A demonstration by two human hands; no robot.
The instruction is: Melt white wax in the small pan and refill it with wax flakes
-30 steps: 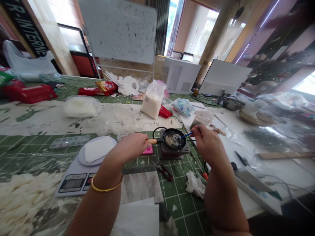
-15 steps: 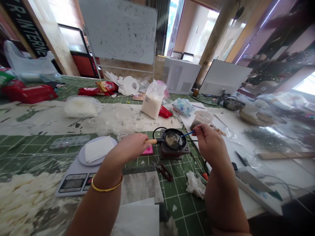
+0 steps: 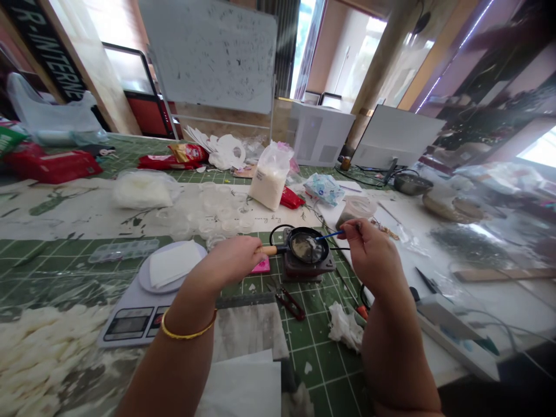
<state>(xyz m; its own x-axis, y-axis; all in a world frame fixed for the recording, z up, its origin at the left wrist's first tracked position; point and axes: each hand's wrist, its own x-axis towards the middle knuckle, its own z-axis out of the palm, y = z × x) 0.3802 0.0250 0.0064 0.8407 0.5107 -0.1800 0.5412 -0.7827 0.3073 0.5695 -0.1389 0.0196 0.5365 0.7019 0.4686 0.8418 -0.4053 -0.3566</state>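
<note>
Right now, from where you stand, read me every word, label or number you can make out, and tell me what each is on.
"R-INTERNE": light capitals on the black banner, cut off at its end.
Digital scale display: too small to read.
Cursive script on the table cover: too blurred to read.
Red packet: print too blurred to read.

Well beyond the small frying pan (image 3: 306, 246) in the left hand (image 3: 232, 260), up and to the left, a black banner (image 3: 46, 49) carries white capitals reading "R-INTERNE", its start running out of the frame. Just past the pan, a printed table cover (image 3: 260, 219) bears faint cursive words, too small to read. The digital kitchen scale (image 3: 130, 324) beside the left wrist shows no legible figures.
</note>
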